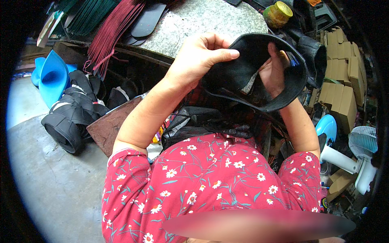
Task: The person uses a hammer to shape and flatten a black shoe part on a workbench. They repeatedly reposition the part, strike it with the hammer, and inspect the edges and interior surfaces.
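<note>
Both hands, left hand (198, 56) and right hand (273, 71), grip the bent black shoe upper (247, 77) at frame centre, fingers closed; shaping underway, unfinished.

Black shoe upper (259, 77), matt and dark inside and out, pinched by left hand (200, 56) and right hand (273, 71). Red blouse (210, 178) strewn with small white daisies, yellow-centred, on teal stems and leaves. Speckled grey stone slab (202, 20). Yellow-green jar (277, 14) with a yellow lid. Bundle of dark red strips (111, 30) beside dark green ones (87, 16). Bright blue plastic forms (50, 77) by a heap of black shoe parts (73, 113). Brown board (109, 125). Tan cardboard boxes (344, 77). White fan (360, 150) with a pale blue cage. Grey concrete floor (52, 178)
</note>
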{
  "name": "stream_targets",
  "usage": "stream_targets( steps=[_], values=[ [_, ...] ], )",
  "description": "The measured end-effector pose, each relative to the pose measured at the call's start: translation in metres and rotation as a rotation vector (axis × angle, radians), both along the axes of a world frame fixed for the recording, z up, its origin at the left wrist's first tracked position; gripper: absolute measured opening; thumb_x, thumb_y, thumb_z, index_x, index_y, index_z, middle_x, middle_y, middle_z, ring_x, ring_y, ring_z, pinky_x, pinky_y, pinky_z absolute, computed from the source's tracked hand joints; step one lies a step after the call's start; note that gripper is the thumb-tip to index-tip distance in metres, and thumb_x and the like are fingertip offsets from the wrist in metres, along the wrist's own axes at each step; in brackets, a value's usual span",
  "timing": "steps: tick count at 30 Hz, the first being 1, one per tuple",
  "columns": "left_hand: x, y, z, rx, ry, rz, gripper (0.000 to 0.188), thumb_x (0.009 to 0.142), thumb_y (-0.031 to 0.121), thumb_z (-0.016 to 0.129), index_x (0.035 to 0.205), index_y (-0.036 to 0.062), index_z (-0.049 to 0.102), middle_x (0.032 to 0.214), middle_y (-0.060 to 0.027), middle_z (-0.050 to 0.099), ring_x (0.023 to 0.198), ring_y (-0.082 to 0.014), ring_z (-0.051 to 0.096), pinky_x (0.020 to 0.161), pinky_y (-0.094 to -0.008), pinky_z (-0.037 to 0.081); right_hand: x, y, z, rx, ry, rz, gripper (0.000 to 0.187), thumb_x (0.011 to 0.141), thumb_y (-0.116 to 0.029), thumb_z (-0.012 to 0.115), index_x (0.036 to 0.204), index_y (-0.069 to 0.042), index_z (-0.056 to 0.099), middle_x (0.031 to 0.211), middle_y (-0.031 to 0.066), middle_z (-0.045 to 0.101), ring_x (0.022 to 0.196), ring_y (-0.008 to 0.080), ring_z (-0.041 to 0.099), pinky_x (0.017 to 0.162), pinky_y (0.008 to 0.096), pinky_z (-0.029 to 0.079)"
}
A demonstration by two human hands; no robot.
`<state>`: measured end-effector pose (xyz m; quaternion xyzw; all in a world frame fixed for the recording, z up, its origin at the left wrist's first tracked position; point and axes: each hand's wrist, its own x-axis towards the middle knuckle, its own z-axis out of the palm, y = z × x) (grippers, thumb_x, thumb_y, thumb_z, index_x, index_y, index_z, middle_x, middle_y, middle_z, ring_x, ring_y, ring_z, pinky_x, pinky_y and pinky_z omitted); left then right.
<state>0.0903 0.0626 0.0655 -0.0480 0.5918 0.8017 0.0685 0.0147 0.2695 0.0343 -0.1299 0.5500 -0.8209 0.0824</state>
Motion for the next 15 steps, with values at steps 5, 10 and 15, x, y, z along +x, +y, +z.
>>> stream_targets(
  steps=[5,10,15],
  values=[
    [-0.001,-0.002,-0.004,-0.099,-0.002,-0.010,0.017,0.079,0.009,0.078,0.089,0.0043,0.065,0.083,-0.0012,0.066,0.076,-0.0080,0.060,0.073,-0.0230,0.048,-0.020,0.014,0.019,0.082,0.738,0.129,0.042,0.082,-0.009,0.075,0.119,-0.002,0.056,0.121,0.0151,0.059,0.099,0.0241,0.062,0.089,0.0343,0.051],
    [-0.004,0.005,-0.007,-0.055,0.101,-0.050,0.018,0.078,0.007,0.078,0.082,0.0070,0.061,0.077,0.0010,0.062,0.069,-0.0066,0.057,0.066,-0.0223,0.046,-0.009,0.017,0.022,0.236,-0.081,-0.131,0.021,0.094,-0.020,0.064,0.107,-0.004,0.066,0.103,0.0090,0.068,0.093,0.0189,0.066,0.089,0.0325,0.052],
    [-0.008,0.010,-0.004,0.088,0.014,-0.111,0.006,0.086,0.009,0.066,0.086,0.0083,0.059,0.077,0.0030,0.060,0.070,-0.0045,0.054,0.067,-0.0201,0.044,-0.014,0.010,-0.001,-0.020,-0.239,-0.023,0.046,0.094,-0.038,0.063,0.126,-0.005,0.057,0.118,0.0099,0.063,0.107,0.0186,0.062,0.093,0.0326,0.052]
  ],
)
